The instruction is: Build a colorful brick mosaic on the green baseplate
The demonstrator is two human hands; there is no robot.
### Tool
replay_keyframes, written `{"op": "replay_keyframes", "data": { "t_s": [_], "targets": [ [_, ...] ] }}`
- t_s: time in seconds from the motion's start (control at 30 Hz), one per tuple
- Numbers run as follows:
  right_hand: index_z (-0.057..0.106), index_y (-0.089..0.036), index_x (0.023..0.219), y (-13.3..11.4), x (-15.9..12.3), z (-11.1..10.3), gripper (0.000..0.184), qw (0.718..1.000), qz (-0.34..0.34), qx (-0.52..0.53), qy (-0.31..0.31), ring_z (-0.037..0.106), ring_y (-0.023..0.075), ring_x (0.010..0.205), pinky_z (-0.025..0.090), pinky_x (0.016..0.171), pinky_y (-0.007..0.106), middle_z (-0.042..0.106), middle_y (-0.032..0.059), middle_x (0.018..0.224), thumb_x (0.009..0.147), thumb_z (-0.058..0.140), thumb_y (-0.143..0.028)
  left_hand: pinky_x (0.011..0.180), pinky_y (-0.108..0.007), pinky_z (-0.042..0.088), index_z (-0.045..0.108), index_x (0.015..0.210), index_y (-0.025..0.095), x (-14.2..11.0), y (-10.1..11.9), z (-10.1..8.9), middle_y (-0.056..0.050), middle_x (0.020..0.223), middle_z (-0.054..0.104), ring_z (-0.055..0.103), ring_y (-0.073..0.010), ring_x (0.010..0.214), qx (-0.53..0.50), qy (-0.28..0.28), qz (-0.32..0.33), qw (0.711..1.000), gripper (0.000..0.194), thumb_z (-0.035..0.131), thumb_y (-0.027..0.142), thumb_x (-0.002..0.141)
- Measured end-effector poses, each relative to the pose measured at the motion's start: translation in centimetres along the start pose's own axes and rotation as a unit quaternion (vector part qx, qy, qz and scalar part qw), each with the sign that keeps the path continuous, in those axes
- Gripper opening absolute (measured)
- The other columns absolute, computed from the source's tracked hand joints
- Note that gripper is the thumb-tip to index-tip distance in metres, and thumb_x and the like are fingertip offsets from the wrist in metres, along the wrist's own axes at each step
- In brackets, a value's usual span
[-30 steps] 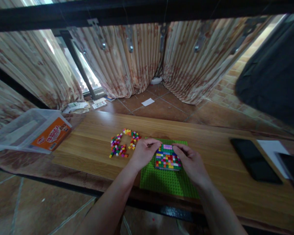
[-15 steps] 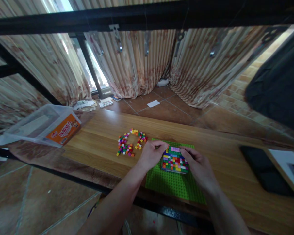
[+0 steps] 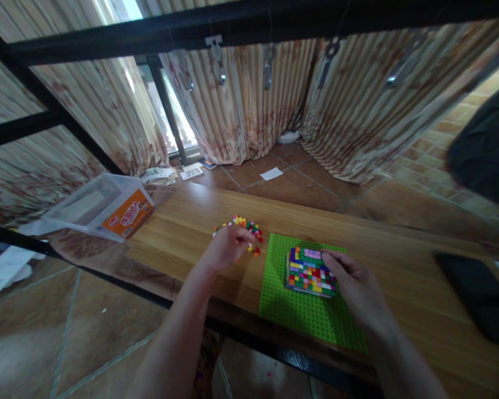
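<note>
With thumb and fingers closed on its far right corner, the right hand (image 3: 355, 277) steadies the seemingly well-advanced block (image 3: 310, 274) on the mat (image 3: 274, 288), while loose cubes (image 3: 242, 221) lie unplaced around the left hand (image 3: 224, 248), whose curled fingers hide any hold.

Green baseplate (image 3: 311, 324) is your landmark. Along its near side you have open studs. Raised brick block (image 3: 310, 271) obstructs its middle and far part; your right hand (image 3: 353, 280), at the block's right side, shuts off entry from there. Left of the baseplate: bare lane of desk (image 3: 245, 288), then loose bricks (image 3: 249, 223), your left hand (image 3: 228, 246) over them; further left, plastic box (image 3: 127, 215). Right of the baseplate: open wood as far as the black slab (image 3: 478, 296). Beyond the baseplate: bare strip for you.
</note>
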State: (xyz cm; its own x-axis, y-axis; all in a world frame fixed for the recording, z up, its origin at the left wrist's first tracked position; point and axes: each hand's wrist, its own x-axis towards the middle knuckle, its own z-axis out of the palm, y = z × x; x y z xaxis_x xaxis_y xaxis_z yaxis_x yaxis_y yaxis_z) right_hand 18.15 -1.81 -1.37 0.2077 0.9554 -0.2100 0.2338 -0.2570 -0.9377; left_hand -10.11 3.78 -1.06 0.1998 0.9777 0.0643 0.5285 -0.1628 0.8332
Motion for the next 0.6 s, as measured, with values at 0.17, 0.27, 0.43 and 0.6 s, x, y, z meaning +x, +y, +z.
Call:
{"op": "replay_keyframes", "data": {
  "t_s": [0.17, 0.27, 0.43, 0.6],
  "targets": [
    [0.079, -0.020, 0.099, -0.1, 0.0, 0.0, 0.056, 1.000, 0.002, -0.011, 0.005, 0.071, 0.0297, 0.093, 0.053, 0.086, 0.042, 0.079, 0.0083, 0.099, 0.071, 0.069, -0.067, 0.068, -0.028, 0.051, 0.074, 0.071, 0.019, -0.6, -0.2, -0.5, -0.002, 0.073, 0.073, 0.065, -0.0154, 0.068, 0.156, -0.007, -0.018, 0.987, 0.017, 0.062, 0.008, 0.077],
    [0.079, -0.019, 0.098, -0.1, -0.1, 0.0, 0.056, 1.000, 0.001, -0.014, 0.009, 0.072, 0.0296, 0.091, 0.054, 0.084, 0.042, 0.079, 0.0087, 0.097, 0.071, 0.069, -0.066, 0.070, -0.030, 0.050, 0.073, 0.069, 0.019, -0.8, 0.6, -0.3, -0.003, 0.074, 0.073, 0.065, -0.0177, 0.071, 0.247, -0.014, -0.027, 0.968, 0.015, 0.063, 0.011, 0.078],
    [0.079, -0.019, 0.095, -0.3, -0.1, 0.0, 0.053, 1.000, -0.008, -0.009, 0.009, 0.072, 0.0284, 0.086, 0.056, 0.077, 0.038, 0.079, 0.0082, 0.093, 0.071, 0.070, -0.065, 0.079, -0.033, 0.051, 0.075, 0.077, 0.019, -0.9, 1.2, 0.6, -0.006, 0.089, 0.076, 0.067, -0.0210, 0.084, 0.305, -0.006, -0.028, 0.952, 0.014, 0.063, 0.013, 0.079],
    [0.079, -0.020, 0.097, -0.1, 0.0, -0.1, 0.050, 0.999, -0.014, -0.028, 0.013, 0.072, 0.0287, 0.090, 0.055, 0.081, 0.039, 0.079, 0.0077, 0.096, 0.074, 0.068, -0.063, 0.082, -0.035, 0.051, 0.075, 0.078, 0.019, -0.6, 1.1, 1.0, -0.006, 0.088, 0.074, 0.067, -0.0221, 0.086, 0.308, 0.002, -0.024, 0.951, 0.016, 0.061, 0.012, 0.080]
  ]
}}
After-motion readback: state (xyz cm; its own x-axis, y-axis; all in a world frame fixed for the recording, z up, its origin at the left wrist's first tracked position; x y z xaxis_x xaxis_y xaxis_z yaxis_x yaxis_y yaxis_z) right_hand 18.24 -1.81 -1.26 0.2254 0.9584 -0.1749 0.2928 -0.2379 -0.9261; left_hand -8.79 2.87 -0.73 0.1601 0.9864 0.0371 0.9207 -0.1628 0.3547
